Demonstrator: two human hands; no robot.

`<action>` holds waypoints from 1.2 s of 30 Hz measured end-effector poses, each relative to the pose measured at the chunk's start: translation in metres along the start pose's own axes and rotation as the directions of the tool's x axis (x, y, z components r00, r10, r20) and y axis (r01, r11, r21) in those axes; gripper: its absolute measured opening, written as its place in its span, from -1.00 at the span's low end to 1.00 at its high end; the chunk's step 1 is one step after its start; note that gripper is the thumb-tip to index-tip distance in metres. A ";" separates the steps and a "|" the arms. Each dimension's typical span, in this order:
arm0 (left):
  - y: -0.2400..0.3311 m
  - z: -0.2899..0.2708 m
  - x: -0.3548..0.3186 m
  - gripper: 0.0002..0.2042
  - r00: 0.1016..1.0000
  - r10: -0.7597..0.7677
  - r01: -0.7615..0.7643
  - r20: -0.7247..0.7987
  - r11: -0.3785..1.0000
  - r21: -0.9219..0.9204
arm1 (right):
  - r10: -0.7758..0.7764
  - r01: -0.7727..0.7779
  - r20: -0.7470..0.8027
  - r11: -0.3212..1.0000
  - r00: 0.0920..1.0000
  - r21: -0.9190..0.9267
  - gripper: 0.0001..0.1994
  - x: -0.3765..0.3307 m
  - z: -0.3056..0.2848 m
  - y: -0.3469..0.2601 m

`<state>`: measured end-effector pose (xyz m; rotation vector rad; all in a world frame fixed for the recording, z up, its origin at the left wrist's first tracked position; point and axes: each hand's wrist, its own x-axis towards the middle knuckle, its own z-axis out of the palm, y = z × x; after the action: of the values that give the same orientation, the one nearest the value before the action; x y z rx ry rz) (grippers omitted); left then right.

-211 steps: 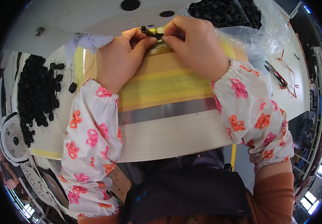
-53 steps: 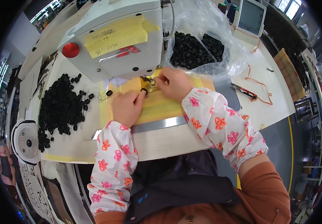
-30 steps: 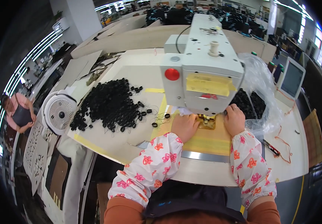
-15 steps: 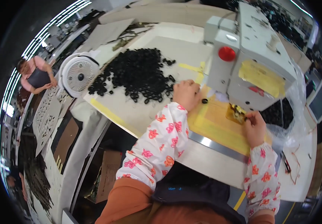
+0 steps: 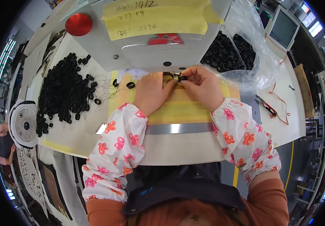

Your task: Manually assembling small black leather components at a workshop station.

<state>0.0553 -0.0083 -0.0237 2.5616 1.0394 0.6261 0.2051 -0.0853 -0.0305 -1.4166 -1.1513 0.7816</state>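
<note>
A small black fabric-like loop (image 5: 183, 79) is pinched between the thumb and fingers of my right hand (image 5: 205, 88), close to the needle area of a pale sewing machine (image 5: 143, 52). My left hand (image 5: 149, 94) rests on the yellow-taped work surface (image 5: 177, 113), just left of the loop. Its thumb is stretched toward the small metal parts (image 5: 172, 75) under the machine head, apart from the fingers, whose tips are partly hidden. Two loose black rings, one of them a black ring (image 5: 130, 85), lie beside my left hand with thin threads around them.
A large heap of black loops (image 5: 66, 90) spreads over the table at left. More black rings (image 5: 226, 52) sit in a clear plastic bag (image 5: 260, 64) at right. Near it lie snips (image 5: 266, 106) with an orange cord. A white fan (image 5: 23, 123) and a person (image 5: 3, 143) are farther left.
My view has swung right and closer to the machine. Both hands have come together by the needle area, and a black loop is now in my right hand.
</note>
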 end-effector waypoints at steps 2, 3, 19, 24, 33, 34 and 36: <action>-0.006 0.001 0.001 -0.72 0.997 0.029 -0.030 -0.077 0.999 -0.013 | -0.040 0.040 -0.026 0.999 0.999 0.009 -0.83 0.002 0.004 -0.003; -0.011 0.000 0.000 -0.72 0.985 0.054 -0.057 -0.165 0.998 -0.015 | -0.037 0.037 -0.014 0.999 0.999 0.014 -0.83 0.002 0.008 -0.002; 0.003 -0.017 -0.026 -0.74 0.998 -0.037 0.064 0.058 0.831 -0.552 | -0.439 0.451 0.154 0.726 0.885 -0.519 -0.71 -0.018 0.020 -0.019; 0.005 -0.021 -0.022 -0.77 0.984 0.066 0.005 0.166 0.920 -0.392 | -0.532 0.597 0.278 0.653 0.800 -0.466 -0.62 -0.021 0.021 -0.026; -0.003 -0.014 -0.020 -0.77 0.985 0.145 -0.086 0.092 0.880 -0.467 | -0.522 0.624 0.344 0.611 0.780 -0.487 -0.61 -0.025 0.022 -0.025; -0.003 -0.013 -0.021 -0.78 0.989 0.121 -0.067 0.090 0.886 -0.458 | -0.514 0.616 0.342 0.618 0.787 -0.489 -0.61 -0.026 0.021 -0.025; -0.004 -0.011 -0.021 -0.78 0.991 0.096 -0.047 0.089 0.895 -0.444 | -0.508 0.608 0.336 0.626 0.793 -0.487 -0.62 -0.025 0.021 -0.024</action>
<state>0.0340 -0.0191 -0.0217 2.2101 0.6741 0.6475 0.1723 -0.1034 -0.0143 -1.3374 -1.9633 0.0774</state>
